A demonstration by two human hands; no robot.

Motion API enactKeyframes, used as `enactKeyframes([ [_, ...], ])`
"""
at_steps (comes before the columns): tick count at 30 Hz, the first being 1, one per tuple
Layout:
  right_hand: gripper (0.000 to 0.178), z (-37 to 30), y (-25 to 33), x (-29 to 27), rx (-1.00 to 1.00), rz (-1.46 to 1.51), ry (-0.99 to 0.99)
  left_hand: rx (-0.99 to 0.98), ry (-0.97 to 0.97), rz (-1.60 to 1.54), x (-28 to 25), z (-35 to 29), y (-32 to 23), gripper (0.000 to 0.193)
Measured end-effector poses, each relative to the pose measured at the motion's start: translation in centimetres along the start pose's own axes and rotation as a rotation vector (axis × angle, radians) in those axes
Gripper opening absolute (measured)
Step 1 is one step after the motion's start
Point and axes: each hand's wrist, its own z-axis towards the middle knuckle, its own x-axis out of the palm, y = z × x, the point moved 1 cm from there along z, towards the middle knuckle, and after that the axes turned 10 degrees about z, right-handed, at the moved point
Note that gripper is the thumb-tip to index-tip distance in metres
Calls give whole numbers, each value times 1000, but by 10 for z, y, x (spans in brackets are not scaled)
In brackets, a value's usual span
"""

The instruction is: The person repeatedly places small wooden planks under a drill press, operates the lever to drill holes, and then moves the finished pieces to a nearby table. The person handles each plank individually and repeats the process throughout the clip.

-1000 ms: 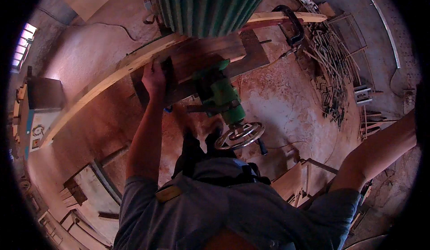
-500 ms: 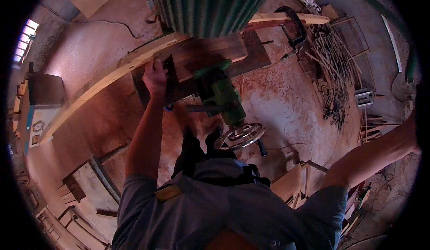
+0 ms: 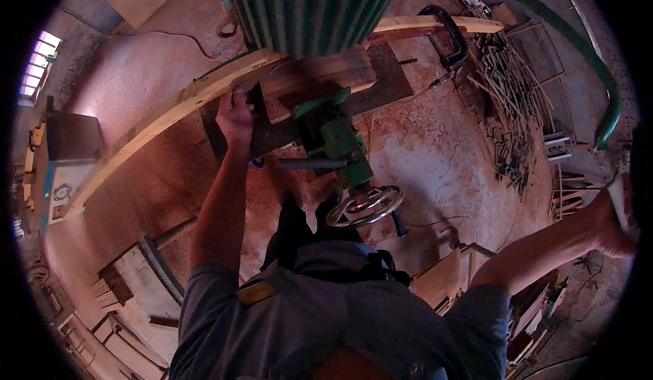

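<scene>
One half-curled left hand beside beam

The brown wooden block lies flat at twelve o'clock, thick and straight-edged, its grain running lengthwise; the middle is partly hidden by machine parts. It rests on a dark flat board that extends past its three o'clock end. Along its far side runs a long pale timber strip, bowed in this view, from about nine o'clock to between one and two. The left hand is at the strip's near edge, at ten o'clock; contact is unclear. A smooth green curved lever arcs from one o'clock down to three, its lower end just above the right hand.
</scene>
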Motion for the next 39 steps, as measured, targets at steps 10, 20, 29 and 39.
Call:
enactKeyframes([
  [10, 49, -65, 25, -48, -4, 123, -300, 11, -16, -225, 9, 5, 19, 29],
  [20, 44, -140, 12, -62, -69, -50, -396, -16, -15, -229, 5, 4, 13, 26],
  [29, 52, -205, 15, -85, 29, -82, -563, -53, 36, -215, 6, 9, 19, 23],
  [39, 40, -268, 13, -97, 295, -93, -486, -21, -34, -282, 9, 12, 26, 28],
])
